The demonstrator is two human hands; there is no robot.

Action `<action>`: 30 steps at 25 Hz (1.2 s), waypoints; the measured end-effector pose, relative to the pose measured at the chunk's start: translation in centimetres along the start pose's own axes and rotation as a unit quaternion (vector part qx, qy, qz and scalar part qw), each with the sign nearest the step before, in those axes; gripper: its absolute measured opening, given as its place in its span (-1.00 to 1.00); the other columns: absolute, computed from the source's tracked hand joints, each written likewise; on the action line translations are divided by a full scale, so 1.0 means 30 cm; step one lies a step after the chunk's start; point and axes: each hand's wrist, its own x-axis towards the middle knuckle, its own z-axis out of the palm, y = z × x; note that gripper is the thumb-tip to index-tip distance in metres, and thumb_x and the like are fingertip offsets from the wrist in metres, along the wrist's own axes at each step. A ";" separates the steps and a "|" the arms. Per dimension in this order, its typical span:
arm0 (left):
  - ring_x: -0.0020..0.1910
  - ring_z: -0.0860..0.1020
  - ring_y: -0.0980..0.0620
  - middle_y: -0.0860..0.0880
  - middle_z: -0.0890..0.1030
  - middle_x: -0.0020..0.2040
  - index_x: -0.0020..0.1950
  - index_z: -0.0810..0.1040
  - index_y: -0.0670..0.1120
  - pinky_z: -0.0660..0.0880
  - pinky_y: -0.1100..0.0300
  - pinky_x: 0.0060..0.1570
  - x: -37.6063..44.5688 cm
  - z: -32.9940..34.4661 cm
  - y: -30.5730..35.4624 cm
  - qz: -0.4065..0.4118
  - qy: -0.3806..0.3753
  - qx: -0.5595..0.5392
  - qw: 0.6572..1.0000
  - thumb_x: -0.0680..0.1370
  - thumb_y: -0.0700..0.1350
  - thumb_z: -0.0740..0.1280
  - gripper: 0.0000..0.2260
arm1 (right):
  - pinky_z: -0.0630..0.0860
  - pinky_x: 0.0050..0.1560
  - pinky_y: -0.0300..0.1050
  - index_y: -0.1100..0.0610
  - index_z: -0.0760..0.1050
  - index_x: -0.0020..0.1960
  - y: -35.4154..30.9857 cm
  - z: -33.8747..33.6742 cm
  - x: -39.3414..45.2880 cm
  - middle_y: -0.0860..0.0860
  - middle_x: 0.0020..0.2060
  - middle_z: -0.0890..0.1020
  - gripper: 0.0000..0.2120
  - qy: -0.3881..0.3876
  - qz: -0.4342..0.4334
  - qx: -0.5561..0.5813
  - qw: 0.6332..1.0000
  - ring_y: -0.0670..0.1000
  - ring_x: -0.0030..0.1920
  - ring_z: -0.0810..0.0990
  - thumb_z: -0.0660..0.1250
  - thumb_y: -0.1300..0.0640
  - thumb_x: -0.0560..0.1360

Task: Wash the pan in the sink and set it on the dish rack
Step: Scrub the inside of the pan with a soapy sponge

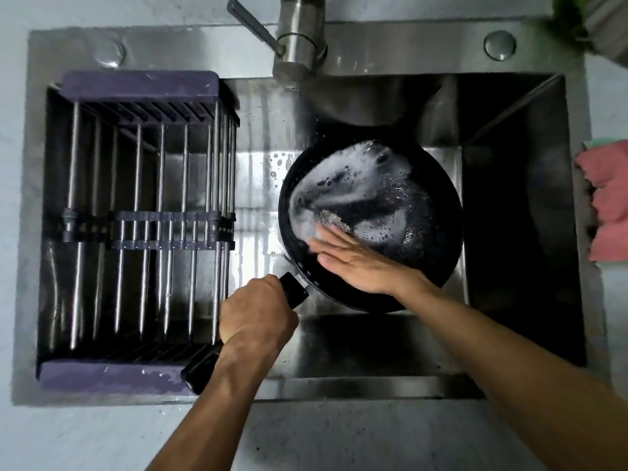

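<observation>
A black frying pan (418, 185) sits tilted in the steel sink (509, 215), its inside streaked with white soap foam. My left hand (256, 311) grips the pan's black handle (294, 288), whose end sticks out below my wrist. My right hand (356, 260) lies inside the pan with straight fingers pressing a steel scourer (331, 219) against the pan's bottom. The dish rack (142, 229), purple-framed with metal bars, spans the sink's left side and holds nothing.
The faucet (299, 45) stands at the back centre, its spout above the pan's far rim. Pink cloths (608, 202) lie on the counter at the right edge. A green item (584, 22) sits at the top right corner.
</observation>
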 end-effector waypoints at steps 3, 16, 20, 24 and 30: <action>-0.02 0.61 -0.08 -0.05 0.61 0.02 0.17 0.50 -0.07 0.38 0.15 -0.19 -0.006 0.001 0.004 0.002 -0.002 0.006 1.000 0.48 -0.08 0.34 -0.73 | -0.31 0.55 -0.04 -0.14 -0.18 0.63 0.178 -0.072 -0.086 -0.19 0.59 -0.23 -0.41 0.022 0.127 -0.016 0.992 -0.10 0.58 -0.31 -0.09 -0.24 0.67; 0.00 0.61 -0.10 -0.06 0.61 0.04 0.17 0.50 -0.07 0.40 0.14 -0.15 -0.005 -0.003 0.005 -0.001 -0.008 -0.019 1.000 0.47 -0.06 0.35 -0.71 | -0.34 0.51 0.05 -0.15 0.01 0.62 -0.052 -0.103 0.100 -0.14 0.59 -0.33 -0.45 0.089 0.119 0.050 0.988 -0.02 0.58 -0.37 -0.03 -0.25 0.67; 0.00 0.61 -0.10 -0.07 0.61 0.03 0.16 0.51 -0.08 0.38 0.15 -0.17 -0.007 -0.004 0.002 0.001 -0.011 -0.013 1.000 0.46 -0.09 0.34 -0.72 | -0.33 0.57 0.02 -0.11 -0.09 0.64 0.102 -0.008 -0.080 -0.17 0.58 -0.31 -0.42 -0.019 0.039 -0.039 0.998 -0.11 0.54 -0.41 -0.05 -0.22 0.68; 0.01 0.60 -0.09 -0.06 0.60 0.05 0.17 0.49 -0.07 0.38 0.14 -0.17 -0.010 -0.008 0.008 0.004 -0.015 -0.009 1.000 0.48 -0.07 0.34 -0.72 | -0.43 0.52 0.07 -0.09 -0.24 0.63 0.073 -0.108 0.102 -0.05 0.58 -0.38 -0.37 0.123 0.202 0.043 0.971 -0.02 0.53 -0.46 -0.13 -0.28 0.66; 0.01 0.60 -0.07 -0.05 0.59 0.06 0.19 0.47 -0.07 0.38 0.15 -0.15 -0.011 0.001 0.002 0.012 -0.015 -0.010 1.000 0.48 -0.06 0.31 -0.71 | -0.30 0.57 0.17 -0.06 -0.23 0.63 -0.105 -0.079 0.322 -0.08 0.58 -0.37 -0.41 0.296 0.129 0.252 0.912 0.00 0.57 -0.38 -0.08 -0.17 0.70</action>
